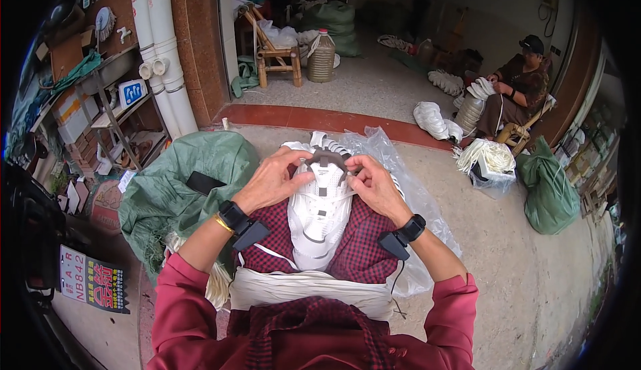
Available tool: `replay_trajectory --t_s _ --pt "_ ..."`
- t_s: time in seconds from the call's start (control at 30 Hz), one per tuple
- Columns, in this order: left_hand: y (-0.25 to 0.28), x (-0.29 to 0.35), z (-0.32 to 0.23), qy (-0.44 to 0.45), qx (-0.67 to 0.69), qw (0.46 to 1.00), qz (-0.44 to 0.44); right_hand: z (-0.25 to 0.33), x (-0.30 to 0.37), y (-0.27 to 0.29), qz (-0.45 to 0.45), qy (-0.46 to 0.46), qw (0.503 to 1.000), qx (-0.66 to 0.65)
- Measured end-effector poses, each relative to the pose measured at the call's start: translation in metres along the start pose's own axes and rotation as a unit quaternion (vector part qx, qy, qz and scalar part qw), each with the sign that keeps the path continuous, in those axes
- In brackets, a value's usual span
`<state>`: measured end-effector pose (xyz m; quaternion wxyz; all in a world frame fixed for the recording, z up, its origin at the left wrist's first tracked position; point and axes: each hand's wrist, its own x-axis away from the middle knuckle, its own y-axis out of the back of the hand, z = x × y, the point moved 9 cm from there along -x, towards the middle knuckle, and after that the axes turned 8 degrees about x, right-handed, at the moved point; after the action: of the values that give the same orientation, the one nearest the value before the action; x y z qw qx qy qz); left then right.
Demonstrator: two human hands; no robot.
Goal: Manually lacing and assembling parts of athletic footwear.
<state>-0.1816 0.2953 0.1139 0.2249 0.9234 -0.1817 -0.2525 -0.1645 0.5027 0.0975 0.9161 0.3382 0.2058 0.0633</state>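
Note:
A white shoe upper point(319, 220) with dark grey lining at its collar lies lengthwise on my lap, over a red-and-black checked cloth point(367, 243). My left hand point(284, 175) grips the left edge of the upper near the collar, thumb resting on the white material. On the opposite edge, the thumb and fingers of my right hand point(369, 181) are pinched together at the lace holes. A thin white strand shows near these fingertips, but what exactly they pinch is partly hidden. More white shoe parts point(327, 141) lie just beyond the collar. A bundle of white laces point(310, 293) stretches across my lap.
A green woven sack point(193, 159) with a black phone point(203, 183) on it sits at my left. Clear plastic sheeting point(424, 236) spreads at my right. Farther right are a tub of white laces point(487, 159), a green bag point(549, 190) and a seated person point(527, 83) handling white pieces.

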Motion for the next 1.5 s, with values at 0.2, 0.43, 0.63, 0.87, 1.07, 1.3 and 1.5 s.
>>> replay_trajectory --t_s 0.2,0.43,0.63,0.87,1.07,1.3,1.5 --pt "-0.015 -0.012 0.014 -0.05 -0.057 0.996 -0.041 0.002 -0.019 -0.015 0.022 0.054 0.997 0.044" --pt "-0.012 0.007 0.005 -0.047 -0.056 0.995 -0.074 0.022 -0.015 -0.023 -0.016 0.115 0.992 0.044" --pt "-0.021 0.006 0.008 -0.033 -0.04 0.993 -0.102 0.012 -0.019 -0.016 -0.003 0.163 0.987 0.005" --pt "-0.025 -0.003 0.015 -0.027 -0.045 0.994 -0.091 0.014 -0.027 -0.015 -0.022 0.192 0.981 0.018" --pt "-0.025 -0.005 0.027 -0.043 -0.055 0.994 -0.088 0.014 -0.044 -0.028 -0.034 0.199 0.977 0.066" --pt "-0.013 -0.009 0.051 -0.043 -0.049 0.995 -0.071 0.01 -0.04 -0.037 -0.101 0.215 0.971 0.022" --pt "-0.015 -0.011 0.072 0.015 0.082 0.996 -0.012 0.0 -0.037 -0.034 -0.046 0.163 0.985 0.02"
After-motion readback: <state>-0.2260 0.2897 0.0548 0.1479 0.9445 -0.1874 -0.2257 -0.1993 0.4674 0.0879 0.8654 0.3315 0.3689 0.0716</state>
